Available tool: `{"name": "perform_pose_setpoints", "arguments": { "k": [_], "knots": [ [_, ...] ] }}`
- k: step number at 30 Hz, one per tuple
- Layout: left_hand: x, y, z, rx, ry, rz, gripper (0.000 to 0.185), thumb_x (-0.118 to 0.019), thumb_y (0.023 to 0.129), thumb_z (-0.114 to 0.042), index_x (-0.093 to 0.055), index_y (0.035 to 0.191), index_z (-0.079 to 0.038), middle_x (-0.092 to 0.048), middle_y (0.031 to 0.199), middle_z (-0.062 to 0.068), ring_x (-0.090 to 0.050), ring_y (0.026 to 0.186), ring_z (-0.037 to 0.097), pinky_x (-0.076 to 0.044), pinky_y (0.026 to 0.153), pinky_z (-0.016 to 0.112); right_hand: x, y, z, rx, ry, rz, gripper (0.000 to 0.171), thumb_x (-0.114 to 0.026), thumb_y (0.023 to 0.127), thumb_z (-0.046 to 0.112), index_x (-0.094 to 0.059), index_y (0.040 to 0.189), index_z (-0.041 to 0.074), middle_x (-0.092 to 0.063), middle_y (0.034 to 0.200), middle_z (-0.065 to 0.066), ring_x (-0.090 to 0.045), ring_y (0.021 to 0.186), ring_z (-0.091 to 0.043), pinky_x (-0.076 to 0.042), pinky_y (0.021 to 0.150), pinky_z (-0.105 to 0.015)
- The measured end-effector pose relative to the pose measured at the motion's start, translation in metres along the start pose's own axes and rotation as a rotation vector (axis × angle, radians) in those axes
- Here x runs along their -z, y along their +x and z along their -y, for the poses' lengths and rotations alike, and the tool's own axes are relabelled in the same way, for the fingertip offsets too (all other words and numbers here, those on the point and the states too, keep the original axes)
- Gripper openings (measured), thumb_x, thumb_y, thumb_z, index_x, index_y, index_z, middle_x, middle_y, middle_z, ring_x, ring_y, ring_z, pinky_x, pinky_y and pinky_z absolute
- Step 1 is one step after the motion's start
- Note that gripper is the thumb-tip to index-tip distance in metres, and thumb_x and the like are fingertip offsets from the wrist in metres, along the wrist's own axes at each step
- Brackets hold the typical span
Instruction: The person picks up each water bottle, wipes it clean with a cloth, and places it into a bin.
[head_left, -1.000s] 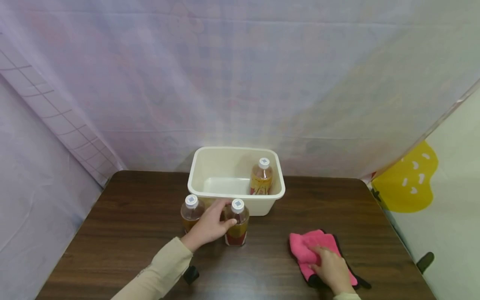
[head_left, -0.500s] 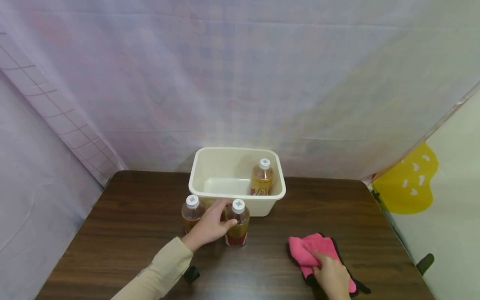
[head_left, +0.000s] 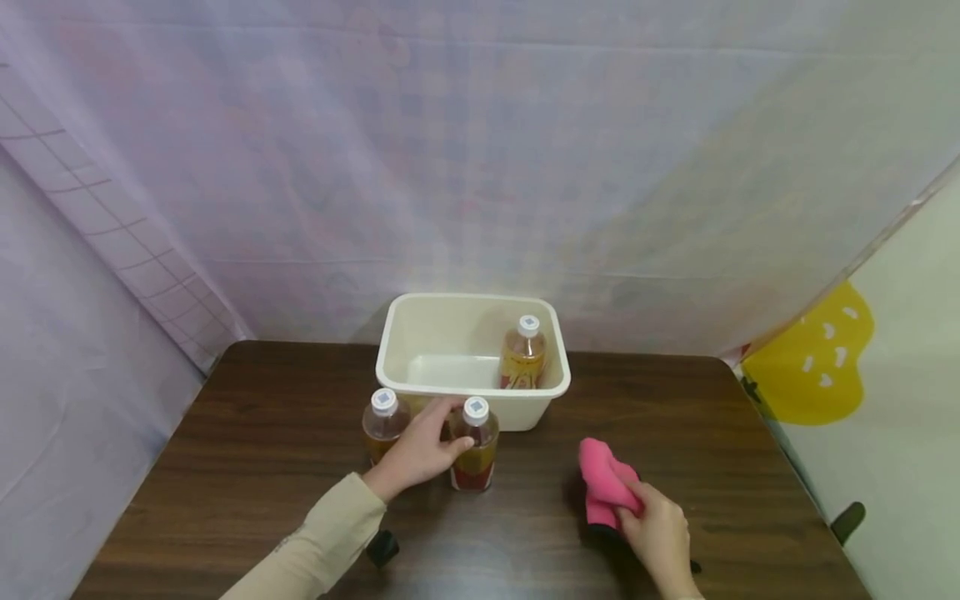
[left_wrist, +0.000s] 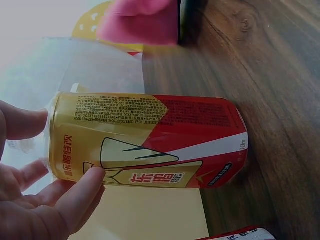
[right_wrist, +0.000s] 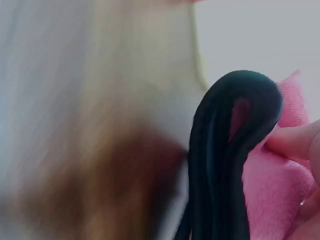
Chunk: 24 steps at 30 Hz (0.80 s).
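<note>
A hand could pass along the left edge of the surface (head_left: 240,442), or between the white plastic tub (head_left: 522,413) and the far right corner. Inside the tub, room lies at the left; a white-capped bottle (head_left: 522,358) blocks the right end. The left front bottle (head_left: 384,427), the left grip (head_left: 422,447) and the right front bottle (head_left: 477,462) bar its front. Between that bottle and the pink cloth (head_left: 606,483) in the right grip (head_left: 660,529), a lane opens; hanging fabric (head_left: 480,167) walls the far edge.

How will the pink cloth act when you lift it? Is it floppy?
The pink cloth is probably floppy, since it bunches up in the right hand. It's likely not slippery, because its surface looks fuzzy. Its black edging may be a little springy, as it bends in a smooth, round loop.
</note>
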<state>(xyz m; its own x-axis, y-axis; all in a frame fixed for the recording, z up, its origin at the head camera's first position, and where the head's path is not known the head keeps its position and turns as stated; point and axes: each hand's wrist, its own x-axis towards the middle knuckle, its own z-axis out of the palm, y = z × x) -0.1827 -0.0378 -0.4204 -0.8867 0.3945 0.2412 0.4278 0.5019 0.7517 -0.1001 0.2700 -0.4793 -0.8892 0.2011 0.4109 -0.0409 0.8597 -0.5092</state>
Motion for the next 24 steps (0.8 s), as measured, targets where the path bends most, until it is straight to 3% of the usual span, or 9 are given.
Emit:
{"name": "perform_pose_setpoints", "arguments": {
  "k": [4, 8, 16, 24],
  "knots": [
    [0.001, 0.0, 0.0, -0.005, 0.008, 0.004, 0.043, -0.067, 0.08, -0.011, -0.05, 0.119, -0.004, -0.054, 0.118, 0.014, -0.049, 0.112, 0.028, -0.042, 0.093, 0.042, -0.003, 0.006, 0.02, 0.094, 0.155, -0.129, 0.029, -0.076, 0.055, -0.008, -0.069, 0.082, 0.0, -0.068, 0.074, -0.012, -0.062, 0.062, -0.015, -0.048, 0.054, -0.024],
    [0.001, 0.0, 0.0, -0.015, 0.014, -0.001, 0.044, -0.068, 0.08, -0.011, -0.05, 0.119, -0.003, -0.054, 0.117, 0.014, -0.05, 0.111, 0.029, -0.042, 0.092, 0.043, -0.008, 0.01, 0.042, 0.059, 0.334, -0.122, 0.03, -0.076, 0.058, -0.009, -0.069, 0.084, 0.001, -0.067, 0.074, -0.008, -0.053, 0.062, 0.0, -0.041, 0.057, -0.011],
    [-0.002, 0.001, 0.002, -0.021, 0.022, -0.031, 0.042, -0.069, 0.078, -0.01, -0.051, 0.116, -0.004, -0.055, 0.114, 0.013, -0.053, 0.106, 0.026, -0.044, 0.089, 0.041, -0.025, 0.017, 0.078, 0.003, 0.619, 0.003, 0.028, -0.074, 0.067, -0.006, -0.066, 0.093, 0.0, -0.067, 0.081, -0.009, -0.054, 0.068, -0.002, -0.045, 0.061, -0.014],
    [-0.001, 0.001, 0.001, -0.021, 0.01, -0.024, 0.041, -0.068, 0.079, -0.009, -0.051, 0.116, -0.003, -0.055, 0.114, 0.014, -0.053, 0.105, 0.026, -0.045, 0.087, 0.042, -0.027, 0.025, 0.113, -0.024, 0.675, 0.075, 0.033, -0.072, 0.069, -0.006, -0.062, 0.101, -0.005, -0.066, 0.091, -0.015, -0.054, 0.076, -0.003, -0.046, 0.069, -0.015]
  ]
}}
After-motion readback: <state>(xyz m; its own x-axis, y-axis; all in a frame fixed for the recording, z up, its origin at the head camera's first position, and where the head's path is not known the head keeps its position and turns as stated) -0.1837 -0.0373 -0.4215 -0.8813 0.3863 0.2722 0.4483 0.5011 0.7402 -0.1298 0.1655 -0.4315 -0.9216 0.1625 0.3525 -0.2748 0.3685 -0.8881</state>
